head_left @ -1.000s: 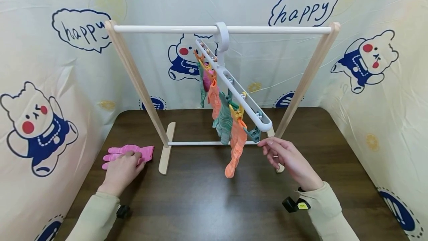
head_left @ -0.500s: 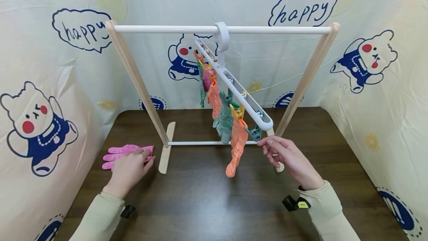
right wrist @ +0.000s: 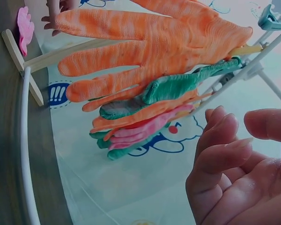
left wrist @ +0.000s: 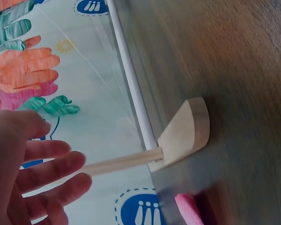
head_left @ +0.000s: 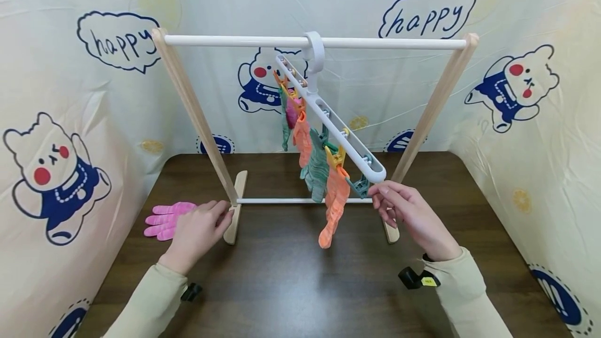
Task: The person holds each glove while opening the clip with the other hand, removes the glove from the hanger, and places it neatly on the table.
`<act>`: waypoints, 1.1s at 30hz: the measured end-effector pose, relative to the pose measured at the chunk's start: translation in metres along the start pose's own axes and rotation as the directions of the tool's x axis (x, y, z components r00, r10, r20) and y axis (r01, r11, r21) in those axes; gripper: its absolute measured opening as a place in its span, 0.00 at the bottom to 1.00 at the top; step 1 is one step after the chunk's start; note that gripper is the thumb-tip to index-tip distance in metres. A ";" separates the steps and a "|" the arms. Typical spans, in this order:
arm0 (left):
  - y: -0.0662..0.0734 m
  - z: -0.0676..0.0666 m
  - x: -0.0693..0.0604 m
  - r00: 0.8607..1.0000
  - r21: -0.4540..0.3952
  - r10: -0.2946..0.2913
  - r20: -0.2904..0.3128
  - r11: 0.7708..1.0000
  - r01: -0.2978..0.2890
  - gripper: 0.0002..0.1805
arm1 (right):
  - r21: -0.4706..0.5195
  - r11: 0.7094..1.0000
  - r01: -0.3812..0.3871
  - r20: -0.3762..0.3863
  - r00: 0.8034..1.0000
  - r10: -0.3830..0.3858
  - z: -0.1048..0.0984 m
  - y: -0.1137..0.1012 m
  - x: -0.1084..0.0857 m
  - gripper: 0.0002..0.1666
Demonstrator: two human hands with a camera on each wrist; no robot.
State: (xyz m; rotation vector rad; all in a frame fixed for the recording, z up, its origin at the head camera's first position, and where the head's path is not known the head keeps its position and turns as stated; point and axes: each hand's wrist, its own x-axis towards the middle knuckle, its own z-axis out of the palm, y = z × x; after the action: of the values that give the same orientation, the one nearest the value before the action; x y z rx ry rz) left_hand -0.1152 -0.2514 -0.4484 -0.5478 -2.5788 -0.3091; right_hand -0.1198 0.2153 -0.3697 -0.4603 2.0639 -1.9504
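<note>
A pink glove (head_left: 163,221) lies flat on the table at the left, fingers pointing left. My left hand (head_left: 196,234) hovers to its right, covering its cuff in the head view; its fingers hang loosely curled around nothing. From the white clip hanger (head_left: 349,142) hang orange, green and pink gloves. Closest to me is an orange glove (right wrist: 173,44), pinned by a yellow clip (head_left: 335,156). Beside the hanger's near end, my right hand (head_left: 415,218) is close to a teal clip (right wrist: 274,18) that holds no glove. Its fingers are relaxed, nothing between them in the right wrist view.
A rack with wooden legs (head_left: 192,113) and a white top bar (head_left: 225,41) carries the hanger. Its low white rod (left wrist: 131,75) runs between wooden feet (left wrist: 189,129). Printed cloth walls surround the dark wooden table (head_left: 281,286).
My left hand has slid right, off the pink glove's middle and past its cuff; the glove stays on the table. My right hand has shifted slightly right and up.
</note>
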 end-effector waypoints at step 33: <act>0.071 -0.019 0.041 0.963 -0.111 0.169 -0.211 0.974 -0.196 0.11 | -0.174 0.977 0.122 -0.043 0.990 -0.131 0.014 -0.029 0.014 0.12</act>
State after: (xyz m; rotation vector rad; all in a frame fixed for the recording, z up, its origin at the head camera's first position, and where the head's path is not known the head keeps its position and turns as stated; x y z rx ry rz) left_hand -0.1095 -0.1802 -0.4035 -0.7569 -2.3057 -0.4486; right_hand -0.1259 0.1954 -0.3415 -0.5942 2.3011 -1.8804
